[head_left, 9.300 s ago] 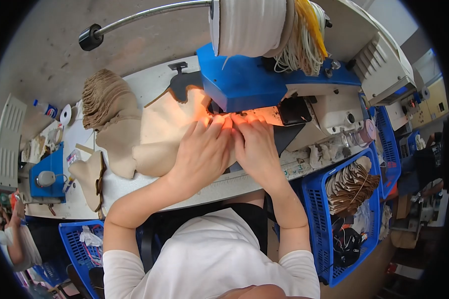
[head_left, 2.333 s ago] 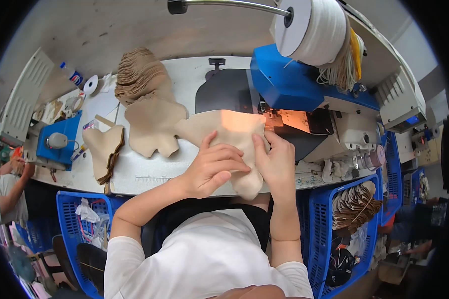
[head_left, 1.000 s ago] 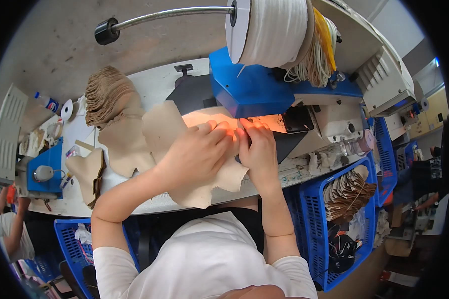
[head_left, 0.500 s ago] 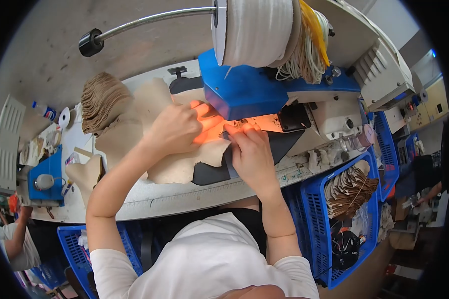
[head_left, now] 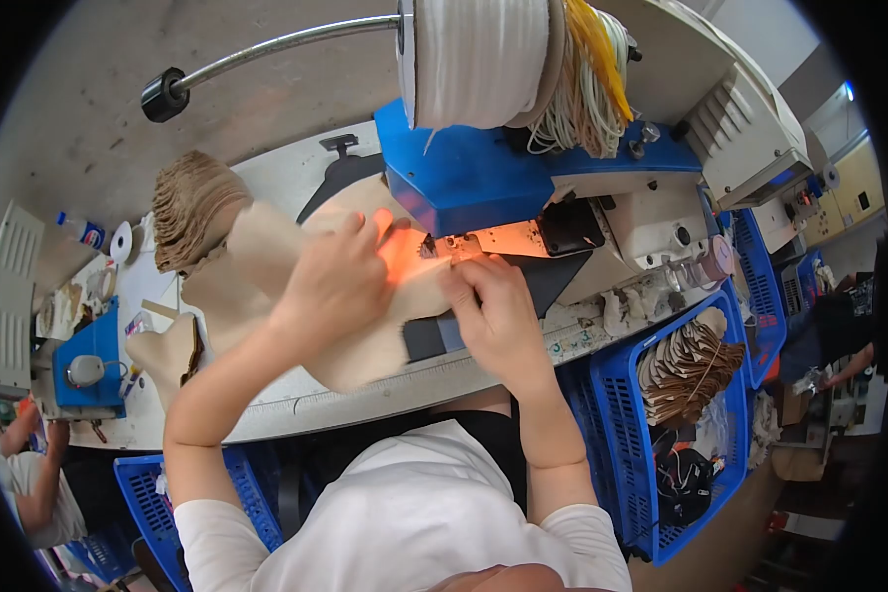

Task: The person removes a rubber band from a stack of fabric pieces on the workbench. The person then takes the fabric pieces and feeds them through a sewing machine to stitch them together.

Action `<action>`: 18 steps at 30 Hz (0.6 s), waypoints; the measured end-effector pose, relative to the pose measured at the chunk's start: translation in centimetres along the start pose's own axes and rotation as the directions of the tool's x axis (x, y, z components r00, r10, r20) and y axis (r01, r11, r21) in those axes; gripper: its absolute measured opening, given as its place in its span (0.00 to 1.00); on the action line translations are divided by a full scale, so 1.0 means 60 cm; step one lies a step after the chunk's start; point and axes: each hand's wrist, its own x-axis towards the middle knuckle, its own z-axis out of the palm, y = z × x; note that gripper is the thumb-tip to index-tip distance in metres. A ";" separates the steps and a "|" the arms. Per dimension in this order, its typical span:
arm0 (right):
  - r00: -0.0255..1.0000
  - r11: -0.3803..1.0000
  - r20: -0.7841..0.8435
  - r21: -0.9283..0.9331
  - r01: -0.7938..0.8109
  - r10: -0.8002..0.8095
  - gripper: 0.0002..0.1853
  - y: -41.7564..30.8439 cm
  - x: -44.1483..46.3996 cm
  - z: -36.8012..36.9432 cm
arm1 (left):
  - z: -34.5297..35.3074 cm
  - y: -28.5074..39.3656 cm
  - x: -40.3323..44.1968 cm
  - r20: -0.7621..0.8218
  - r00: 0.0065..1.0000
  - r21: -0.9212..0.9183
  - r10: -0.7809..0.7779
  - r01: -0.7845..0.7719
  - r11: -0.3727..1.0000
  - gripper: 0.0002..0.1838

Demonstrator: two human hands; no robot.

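Note:
A pale beige leather-like piece (head_left: 370,350) with a curved outline lies across the sewing machine's bed, partly under the blue machine head (head_left: 464,173). My left hand (head_left: 340,271) has its fingers bent and closed on the piece, left of the lit work area. On the other side, my right hand (head_left: 493,311) pinches the edge of the same piece, thumb against the fingers. Orange light falls on the fingertips and the metal plate (head_left: 513,240). The needle area is partly hidden by the head and my fingers.
Stacked beige pieces (head_left: 197,207) stand at the back left. A white tape reel (head_left: 479,59) hangs above the machine. At the right, a blue crate (head_left: 617,434) holds a tied bundle of pieces (head_left: 691,365). Another blue machine (head_left: 87,370) and a person's arm (head_left: 44,483) are at the left.
The beige piece has turned, and its lower edge now hangs nearer to me. My left hand has shifted slightly left with it; my right hand stays near the plate.

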 end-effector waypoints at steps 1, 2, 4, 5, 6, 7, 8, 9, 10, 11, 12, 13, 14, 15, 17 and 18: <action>0.999 0.997 -0.020 -0.066 0.040 -0.042 0.11 0.001 -0.005 0.004 | -0.004 0.015 -0.005 0.018 1.000 0.012 -0.007 0.007 1.000 0.22; 0.996 0.988 -0.035 -0.133 0.081 -0.086 0.11 0.004 -0.011 0.011 | -0.009 0.029 -0.009 0.036 0.999 0.024 -0.017 0.016 1.000 0.23; 0.986 0.980 -0.097 -0.158 0.118 -0.135 0.12 0.004 -0.014 0.010 | -0.011 0.046 -0.016 0.057 0.998 0.073 0.004 -0.008 0.997 0.23; 0.991 0.983 -0.071 -0.149 0.106 -0.117 0.12 0.008 -0.016 0.003 | -0.014 0.055 -0.018 0.064 0.998 0.090 0.009 -0.014 0.996 0.22; 0.994 0.986 -0.046 -0.140 0.093 -0.100 0.12 0.012 -0.017 -0.006 | -0.018 0.067 -0.019 0.071 0.997 0.106 0.014 -0.021 0.994 0.22; 0.996 0.988 -0.020 -0.132 0.079 -0.082 0.11 0.012 -0.018 -0.015 | -0.021 0.079 -0.020 0.078 0.997 0.122 0.019 -0.029 0.992 0.21; 0.999 0.979 0.050 -0.202 0.022 -0.012 0.10 0.005 -0.022 -0.027 | -0.016 0.092 -0.018 0.054 0.998 0.184 0.027 -0.037 0.982 0.17; 0.999 0.983 0.023 -0.179 0.039 -0.035 0.10 0.004 -0.022 -0.027 | -0.017 0.105 -0.016 0.085 0.996 0.209 0.001 -0.019 0.978 0.17; 0.998 0.986 -0.006 -0.157 0.056 -0.057 0.10 0.003 -0.022 -0.025 | -0.018 0.117 -0.013 0.115 0.993 0.235 -0.025 -0.003 0.972 0.18; 0.996 0.988 -0.036 -0.136 0.073 -0.079 0.10 0.002 -0.021 -0.025 | -0.019 0.125 -0.011 0.144 0.988 0.260 -0.050 0.011 0.965 0.19; 0.996 0.987 -0.036 -0.141 0.076 -0.082 0.09 0.006 -0.020 -0.023 | -0.015 0.127 -0.009 0.112 0.993 0.264 -0.046 0.015 0.964 0.17; 0.996 0.986 -0.036 -0.144 0.079 -0.085 0.09 0.012 -0.018 -0.020 | -0.010 0.130 -0.008 0.084 0.995 0.259 -0.047 0.024 0.966 0.15; 0.995 0.986 -0.037 -0.146 0.081 -0.088 0.09 0.016 -0.017 -0.018 | -0.006 0.132 -0.007 0.058 0.997 0.254 -0.048 0.032 0.967 0.13; 0.997 0.987 -0.022 -0.138 0.077 -0.081 0.09 0.018 -0.016 -0.019 | -0.004 0.133 -0.006 0.031 0.998 0.250 -0.050 0.041 0.967 0.12; 0.998 0.990 0.012 -0.119 0.070 -0.069 0.11 0.023 -0.014 -0.023 | -0.003 0.139 -0.001 0.030 0.999 0.352 -0.032 0.019 0.936 0.12; 0.998 0.991 0.013 -0.116 0.062 -0.061 0.11 0.023 -0.012 -0.023 | -0.002 0.142 0.002 0.030 0.999 0.401 -0.023 0.009 0.916 0.12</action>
